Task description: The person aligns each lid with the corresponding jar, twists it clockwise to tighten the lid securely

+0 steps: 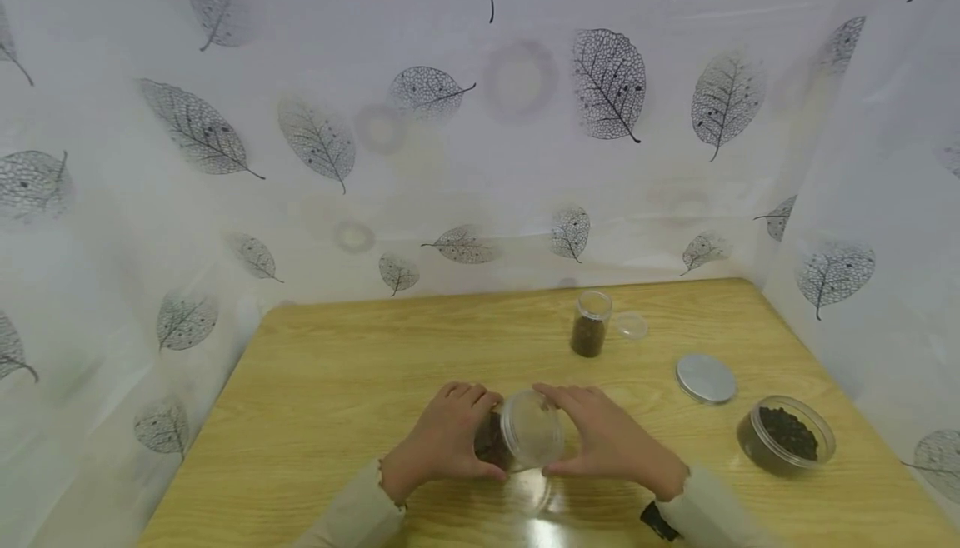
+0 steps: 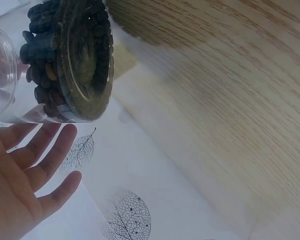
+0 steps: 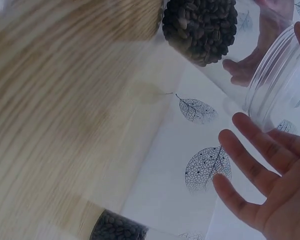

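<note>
The left hand (image 1: 444, 435) grips a clear cylindrical plastic jar (image 1: 491, 444) tipped on its side at the near middle of the yellowish wood-grain table (image 1: 360, 365); its thumb lies below and its fingers curve along the upper side, the outer fingers spread apart. Dark brown beans (image 2: 40, 50) lie gathered toward the jar's base, at the left. The right hand (image 1: 603, 435) holds the clear, ridged round end (image 1: 534, 430) between thumb and forefinger, its other fingers fanned loose; whether that end is the jar's own mouth or a fitted cover cannot be told. Beyond the right hand stands a narrower, upright clear jar (image 1: 587, 336) partly filled with dark beans, with a small clear round lid (image 1: 632, 326) just beside it. Farther right lie a flat silver metal lid (image 1: 706, 378) and, near it, a low, wide clear tub (image 1: 759, 451) of blackish beans. White sheeting with grey leaf prints (image 1: 517, 165) surrounds the table, and pale sleeves (image 1: 360, 506) cover both forearms.
</note>
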The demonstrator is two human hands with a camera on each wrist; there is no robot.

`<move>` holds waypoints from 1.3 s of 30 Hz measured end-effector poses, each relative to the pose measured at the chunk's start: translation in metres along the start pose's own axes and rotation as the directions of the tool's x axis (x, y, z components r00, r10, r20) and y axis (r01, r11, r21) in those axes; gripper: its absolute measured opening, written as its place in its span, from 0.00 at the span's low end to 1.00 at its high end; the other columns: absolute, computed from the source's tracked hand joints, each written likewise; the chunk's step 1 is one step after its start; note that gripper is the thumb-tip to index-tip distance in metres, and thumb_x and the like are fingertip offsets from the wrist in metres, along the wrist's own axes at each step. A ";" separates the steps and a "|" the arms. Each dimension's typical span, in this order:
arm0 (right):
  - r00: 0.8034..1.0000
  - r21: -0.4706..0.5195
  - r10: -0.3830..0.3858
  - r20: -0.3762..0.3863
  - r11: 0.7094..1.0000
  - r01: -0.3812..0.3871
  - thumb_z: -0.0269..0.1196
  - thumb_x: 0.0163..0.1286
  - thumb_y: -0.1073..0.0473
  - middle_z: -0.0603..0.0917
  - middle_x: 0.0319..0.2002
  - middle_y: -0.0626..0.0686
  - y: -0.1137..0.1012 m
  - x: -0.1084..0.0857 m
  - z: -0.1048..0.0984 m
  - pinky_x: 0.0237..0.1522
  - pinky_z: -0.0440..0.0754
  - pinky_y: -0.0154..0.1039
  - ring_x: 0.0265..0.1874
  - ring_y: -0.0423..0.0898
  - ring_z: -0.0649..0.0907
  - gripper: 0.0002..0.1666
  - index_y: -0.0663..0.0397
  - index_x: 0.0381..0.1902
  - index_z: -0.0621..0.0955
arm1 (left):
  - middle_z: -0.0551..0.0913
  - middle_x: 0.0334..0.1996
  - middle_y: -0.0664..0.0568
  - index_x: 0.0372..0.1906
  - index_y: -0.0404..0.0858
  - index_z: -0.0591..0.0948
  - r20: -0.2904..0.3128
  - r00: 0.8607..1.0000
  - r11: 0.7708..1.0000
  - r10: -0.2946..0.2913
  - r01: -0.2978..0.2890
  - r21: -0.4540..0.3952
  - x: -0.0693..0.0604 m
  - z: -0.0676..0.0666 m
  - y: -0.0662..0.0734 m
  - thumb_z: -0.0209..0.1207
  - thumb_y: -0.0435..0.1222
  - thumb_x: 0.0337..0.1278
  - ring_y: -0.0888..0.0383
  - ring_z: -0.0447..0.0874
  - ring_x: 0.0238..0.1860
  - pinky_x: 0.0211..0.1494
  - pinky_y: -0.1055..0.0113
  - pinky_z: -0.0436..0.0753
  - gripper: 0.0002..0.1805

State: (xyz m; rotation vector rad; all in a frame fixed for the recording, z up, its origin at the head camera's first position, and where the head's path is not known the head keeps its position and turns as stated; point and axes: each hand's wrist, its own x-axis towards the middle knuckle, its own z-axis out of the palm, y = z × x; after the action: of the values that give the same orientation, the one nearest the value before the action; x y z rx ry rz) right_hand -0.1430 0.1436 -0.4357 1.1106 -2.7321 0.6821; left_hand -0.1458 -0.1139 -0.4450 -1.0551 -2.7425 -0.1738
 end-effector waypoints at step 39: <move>0.973 -0.064 -0.229 0.006 0.971 0.229 0.71 0.37 0.29 0.77 0.57 0.42 0.007 0.014 0.000 0.58 0.73 0.47 0.55 0.43 0.76 0.60 0.47 0.67 0.66 | 0.77 0.47 0.59 0.56 0.45 0.73 -0.024 0.997 0.996 0.067 -0.068 -0.057 -0.005 0.002 -0.006 0.65 0.70 0.25 0.59 0.76 0.50 0.60 0.59 0.74 0.49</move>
State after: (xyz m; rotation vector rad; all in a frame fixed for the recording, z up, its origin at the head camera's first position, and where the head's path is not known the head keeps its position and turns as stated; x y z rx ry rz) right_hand -0.1577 0.1388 -0.4347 1.3801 -2.5482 0.5580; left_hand -0.1465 -0.1214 -0.4482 -1.1514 -2.6928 -0.2539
